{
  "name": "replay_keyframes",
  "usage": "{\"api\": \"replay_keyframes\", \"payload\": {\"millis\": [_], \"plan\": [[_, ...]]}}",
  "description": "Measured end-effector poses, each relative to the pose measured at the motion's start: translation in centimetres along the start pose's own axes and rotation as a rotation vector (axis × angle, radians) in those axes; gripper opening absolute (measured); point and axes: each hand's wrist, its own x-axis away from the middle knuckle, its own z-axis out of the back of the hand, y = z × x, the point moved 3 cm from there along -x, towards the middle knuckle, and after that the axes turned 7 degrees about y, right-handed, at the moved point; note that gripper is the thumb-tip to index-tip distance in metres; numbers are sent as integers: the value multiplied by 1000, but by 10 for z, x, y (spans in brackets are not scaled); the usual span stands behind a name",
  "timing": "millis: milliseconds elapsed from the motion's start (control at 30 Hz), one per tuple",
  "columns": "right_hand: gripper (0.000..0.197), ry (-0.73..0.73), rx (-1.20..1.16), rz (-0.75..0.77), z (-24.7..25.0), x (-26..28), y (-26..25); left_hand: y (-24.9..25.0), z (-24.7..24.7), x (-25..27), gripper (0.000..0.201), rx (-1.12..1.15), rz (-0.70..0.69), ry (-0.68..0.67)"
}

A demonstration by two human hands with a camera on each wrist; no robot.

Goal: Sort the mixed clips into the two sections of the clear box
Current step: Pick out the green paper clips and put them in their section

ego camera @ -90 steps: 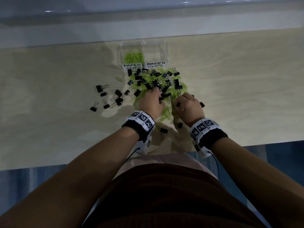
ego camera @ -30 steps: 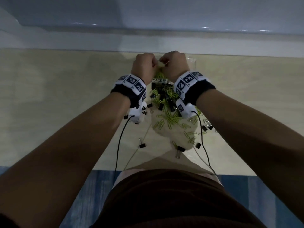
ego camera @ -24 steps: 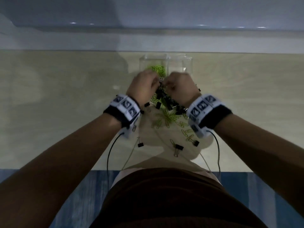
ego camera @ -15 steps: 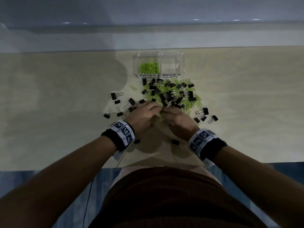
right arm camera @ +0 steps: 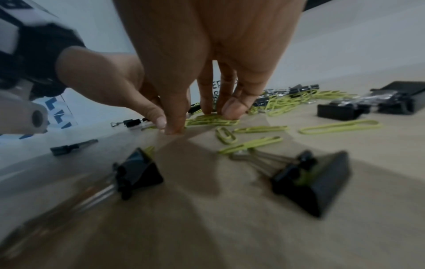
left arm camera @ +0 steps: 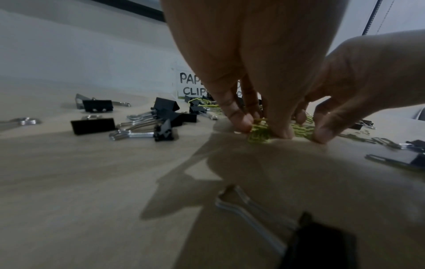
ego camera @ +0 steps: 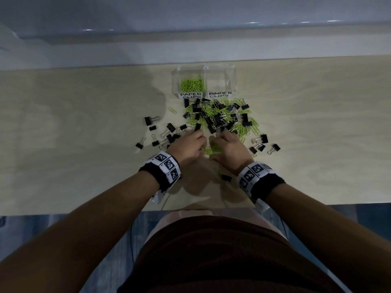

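Observation:
The clear box [ego camera: 232, 69] stands at the back of the table. Its left section, labelled PAPER CLIPS, holds green paper clips [ego camera: 192, 84]; the section labelled BINDER CLIPS [ego camera: 221, 81] looks empty. In front of it lies the mixed pile [ego camera: 220, 118] of black binder clips and green paper clips. My left hand [ego camera: 201, 142] and right hand [ego camera: 215, 142] are side by side at the pile's near edge, fingertips down on the table. The left hand [left arm camera: 260, 127] pinches a small bunch of green paper clips [left arm camera: 258, 132]. The right hand [right arm camera: 202, 120] pinches more green paper clips [right arm camera: 211, 121].
Loose binder clips [ego camera: 167, 132] lie scattered left of the pile, a few more [ego camera: 262, 143] to the right, and one [ego camera: 226, 178] near my right wrist. Single paper clips [right arm camera: 340, 126] lie right of my right hand. The table's front edge [ego camera: 84, 208] runs just behind my wrists.
One second ago both hands were up at the box. They have since drawn back to the near edge of the pile and closed on green paper clips there.

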Motion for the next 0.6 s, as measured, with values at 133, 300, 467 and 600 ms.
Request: {"api": "replay_keyframes", "payload": {"millis": [133,300,467,600], "plan": [[29,23,-12,118,-3,0,-8,2,-6,1,28,-131,13,-35],[21,73,90,200,1,4,1,1,-7,3,27,-252,-33,-51],[9,38,-105,125,15,-9,12,-13,6,-1,26,-96,32,32],[12,63,-380,-150,36,-26,12,-21,40,-3,13,276,181,304]]}}
